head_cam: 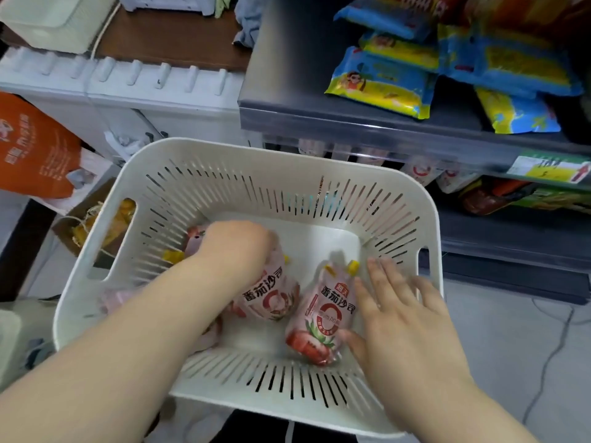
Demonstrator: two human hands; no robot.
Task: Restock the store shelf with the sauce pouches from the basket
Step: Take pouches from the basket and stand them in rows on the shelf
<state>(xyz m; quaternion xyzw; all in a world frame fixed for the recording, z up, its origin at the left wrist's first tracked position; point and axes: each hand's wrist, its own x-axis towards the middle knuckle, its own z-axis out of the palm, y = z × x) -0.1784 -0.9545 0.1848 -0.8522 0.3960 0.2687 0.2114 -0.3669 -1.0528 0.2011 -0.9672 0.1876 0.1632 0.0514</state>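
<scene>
Pouches (323, 314) with 番茄沙司 labels in basket (224, 148)

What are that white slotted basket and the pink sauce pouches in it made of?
The off-white slotted basket looks like moulded plastic, matte: one-piece walls, rounded corners, cut-out handles. The pink-and-red sauce pouch with a yellow cap looks like flexible printed plastic film, fairly glossy: it creases and catches light; the cap seems hard plastic. The second pouch, gripped by the left hand, looks alike.
</scene>
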